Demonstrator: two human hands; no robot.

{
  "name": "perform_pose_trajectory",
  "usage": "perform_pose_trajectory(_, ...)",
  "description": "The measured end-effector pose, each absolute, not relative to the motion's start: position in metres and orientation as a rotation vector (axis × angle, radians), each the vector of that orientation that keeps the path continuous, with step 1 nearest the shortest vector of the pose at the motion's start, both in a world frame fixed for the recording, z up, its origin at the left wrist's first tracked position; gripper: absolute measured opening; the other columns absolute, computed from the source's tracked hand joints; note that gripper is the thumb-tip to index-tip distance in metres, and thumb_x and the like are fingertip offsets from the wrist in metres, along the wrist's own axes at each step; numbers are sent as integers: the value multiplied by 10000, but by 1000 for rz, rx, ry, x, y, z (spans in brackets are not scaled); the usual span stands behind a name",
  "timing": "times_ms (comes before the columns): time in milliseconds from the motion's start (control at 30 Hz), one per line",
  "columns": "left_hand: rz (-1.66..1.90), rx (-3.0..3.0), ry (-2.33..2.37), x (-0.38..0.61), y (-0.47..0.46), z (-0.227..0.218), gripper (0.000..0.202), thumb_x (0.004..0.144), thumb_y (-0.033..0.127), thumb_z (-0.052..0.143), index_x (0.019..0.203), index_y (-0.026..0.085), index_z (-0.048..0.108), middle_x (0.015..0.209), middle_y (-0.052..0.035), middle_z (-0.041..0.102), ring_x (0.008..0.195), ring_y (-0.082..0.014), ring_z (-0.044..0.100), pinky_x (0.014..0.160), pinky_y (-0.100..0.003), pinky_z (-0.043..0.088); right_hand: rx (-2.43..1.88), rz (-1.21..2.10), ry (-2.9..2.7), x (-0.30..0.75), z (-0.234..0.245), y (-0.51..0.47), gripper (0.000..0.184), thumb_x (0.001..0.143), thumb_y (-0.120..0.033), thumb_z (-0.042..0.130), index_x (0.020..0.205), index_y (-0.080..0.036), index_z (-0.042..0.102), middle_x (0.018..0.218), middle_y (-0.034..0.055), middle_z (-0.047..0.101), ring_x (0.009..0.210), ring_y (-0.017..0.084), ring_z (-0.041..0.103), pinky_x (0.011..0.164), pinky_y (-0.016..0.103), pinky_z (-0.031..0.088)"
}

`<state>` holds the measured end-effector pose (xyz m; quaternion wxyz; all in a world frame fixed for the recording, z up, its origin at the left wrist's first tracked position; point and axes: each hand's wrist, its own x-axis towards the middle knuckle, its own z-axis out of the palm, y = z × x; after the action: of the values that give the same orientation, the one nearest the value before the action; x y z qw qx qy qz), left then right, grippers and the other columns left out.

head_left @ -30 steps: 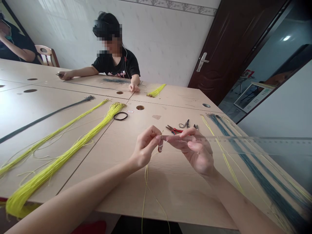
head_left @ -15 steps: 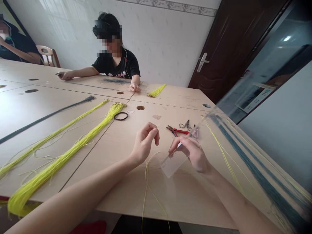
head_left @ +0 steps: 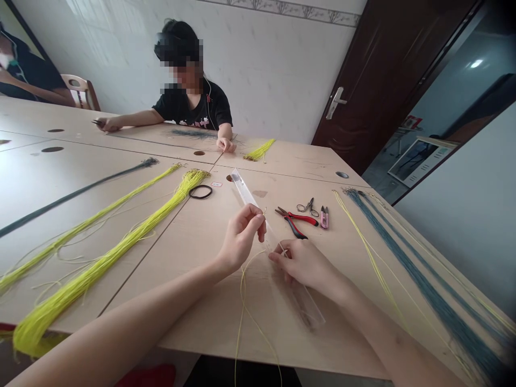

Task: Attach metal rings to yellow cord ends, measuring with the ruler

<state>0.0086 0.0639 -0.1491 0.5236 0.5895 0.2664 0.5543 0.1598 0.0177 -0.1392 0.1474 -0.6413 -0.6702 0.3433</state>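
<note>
My left hand (head_left: 242, 234) is closed in a pinch on a thin yellow cord (head_left: 243, 301); a small end piece, too small to make out, pokes up above the fingertips. Below the hand the cord loops, crosses itself and hangs over the table's front edge. My right hand (head_left: 308, 263) grips a clear plastic ruler (head_left: 243, 188) around its middle. The ruler slants from the back left toward the front right, its far part passing just behind my left fingers. Red-and-black pliers (head_left: 302, 219) lie beyond my right hand, beside small scissors (head_left: 308, 207) and pink thread snips (head_left: 324, 217).
Yellow cord bundles (head_left: 133, 250) and a dark grey-green bundle (head_left: 80, 196) lie to the left, near a black elastic band (head_left: 200, 192). More dark green cords (head_left: 407, 258) run along the right side. A co-worker (head_left: 193, 107) sits across the wooden table (head_left: 193, 317).
My right hand has turned the ruler from slanting up to the right to slanting up to the left, lowering it near the table. The left hand has barely moved.
</note>
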Motion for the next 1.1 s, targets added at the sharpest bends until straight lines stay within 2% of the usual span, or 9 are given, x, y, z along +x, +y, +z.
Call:
perform_pose_trajectory(433, 1323, 1395, 640, 9, 65, -151, 184, 849, 202, 463, 673, 162, 428, 574, 37, 487, 503, -73, 444, 522, -213, 365, -2018, 674, -2091, 157, -131, 18, 279, 840, -389, 473, 696, -188, 603, 529, 15, 630, 446, 138, 552, 468, 238, 347)
perform_pose_trajectory(700, 1317, 1407, 663, 9, 63, -150, 171, 837, 184, 460, 671, 167, 423, 552, 40, 483, 493, -76, 435, 523, -216, 361, -2044, 485, -2128, 157, -134, 21, 322, 846, -375, 451, 610, -181, 554, 577, 31, 612, 516, 141, 523, 476, 249, 276)
perform_pose_trajectory(1100, 1302, 1425, 645, 9, 63, -150, 167, 847, 185, 456, 683, 166, 432, 549, 41, 487, 505, -80, 441, 539, -223, 364, -2043, 415, -2150, 158, -135, 20, 345, 852, -390, 425, 590, -177, 499, 542, 12, 545, 474, 114, 434, 469, 249, 206)
